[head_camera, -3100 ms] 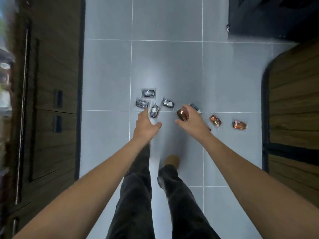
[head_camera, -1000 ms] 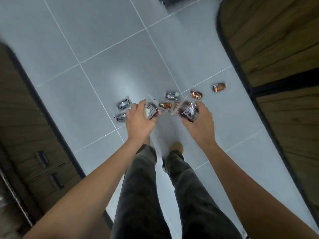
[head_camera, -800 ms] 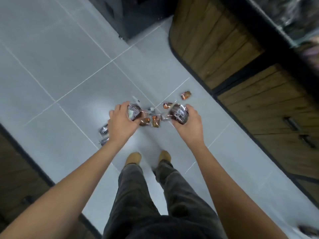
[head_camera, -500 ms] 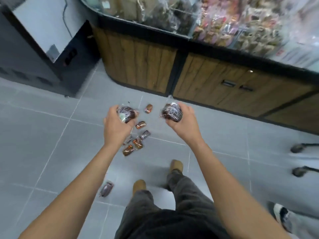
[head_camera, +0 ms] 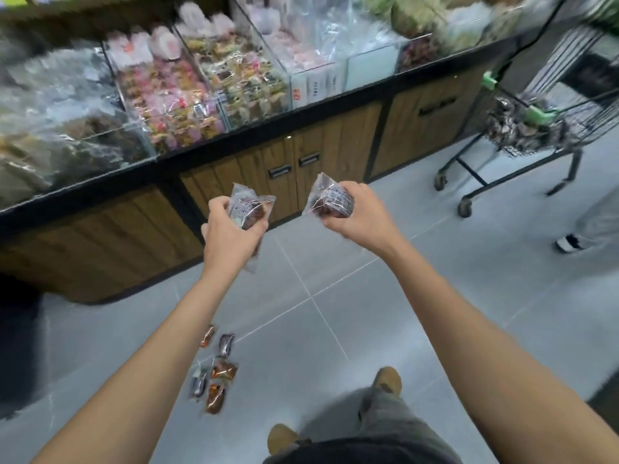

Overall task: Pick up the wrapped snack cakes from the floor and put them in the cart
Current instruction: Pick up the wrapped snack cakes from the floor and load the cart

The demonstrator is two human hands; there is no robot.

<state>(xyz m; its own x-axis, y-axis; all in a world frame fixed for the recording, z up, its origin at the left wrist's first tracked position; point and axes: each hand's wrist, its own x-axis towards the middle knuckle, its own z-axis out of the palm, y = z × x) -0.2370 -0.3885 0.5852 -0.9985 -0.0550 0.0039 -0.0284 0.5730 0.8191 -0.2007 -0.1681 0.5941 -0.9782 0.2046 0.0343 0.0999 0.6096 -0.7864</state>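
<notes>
Grey tiles make up the floor [head_camera: 361,306] under us, the widest thing we see, and along its far edge runs a wood-fronted counter [head_camera: 335,142] topped with glass bins [head_camera: 214,82] of wrapped sweets. Well off to our right stands the wire cart [head_camera: 582,125] with green trim, a heap of dark packets lying in its basket; below it we catch another person's shoe [head_camera: 569,244]. Our two bare arms reach forward, both hands raised in front of the counter and well apart from the cart. Our left hand [head_camera: 231,236] holds one wrapped snack cake [head_camera: 248,209], its fingers [head_camera: 217,209] curled round the clear wrapper. Our right hand [head_camera: 361,219] grips a second cake [head_camera: 331,200] the same way, fingers [head_camera: 355,189] closed over its top. Down on the floor, beside our left forearm, five loose cakes [head_camera: 217,370] lie in a small cluster, some orange, some dark, not far from our tan shoes [head_camera: 388,380]
</notes>
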